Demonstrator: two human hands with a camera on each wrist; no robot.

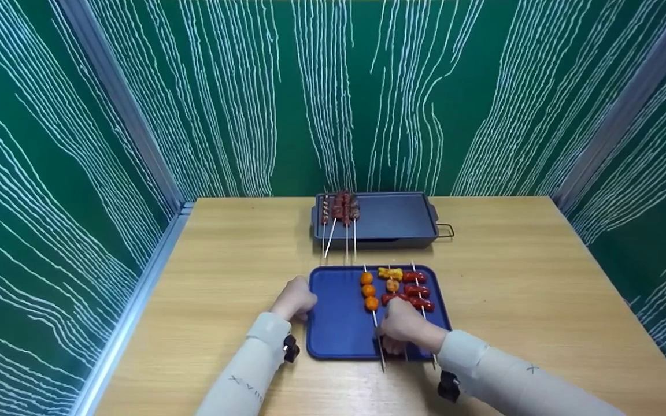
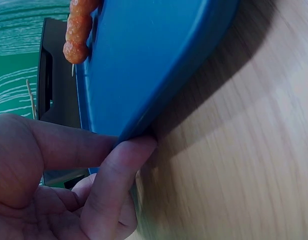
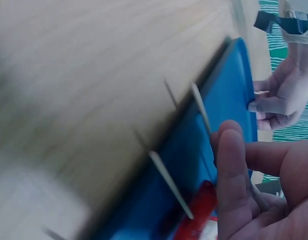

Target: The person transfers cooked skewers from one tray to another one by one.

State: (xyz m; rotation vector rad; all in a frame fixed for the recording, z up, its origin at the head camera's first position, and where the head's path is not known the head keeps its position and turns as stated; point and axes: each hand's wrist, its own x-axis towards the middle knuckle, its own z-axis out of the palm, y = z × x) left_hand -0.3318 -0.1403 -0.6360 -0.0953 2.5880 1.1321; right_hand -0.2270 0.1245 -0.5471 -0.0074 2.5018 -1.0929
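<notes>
Near the table's front lies a blue tray (image 1: 336, 323). My left hand (image 1: 295, 299) pinches its left rim between thumb and forefinger, as the left wrist view shows. Three skewers lie toward the tray's right side, their sticks running past the near rim. Leftmost is a skewer of orange balls (image 1: 369, 291); its stick (image 3: 200, 106) is pinched by the fingertips of my right hand (image 1: 405, 326). Under that hand passes a mixed skewer (image 1: 391, 274) with a yellow piece, a ball and a red piece. Farthest right is a red sausage skewer (image 1: 416, 290).
Behind the tray stands a dark grill pan (image 1: 396, 214) with a wire handle (image 1: 446, 231) on its right. Several browned meat skewers (image 1: 341, 208) lie at its left end, sticks over the front edge. Green walls (image 1: 321, 86) with white lines enclose the wooden table (image 1: 518, 300).
</notes>
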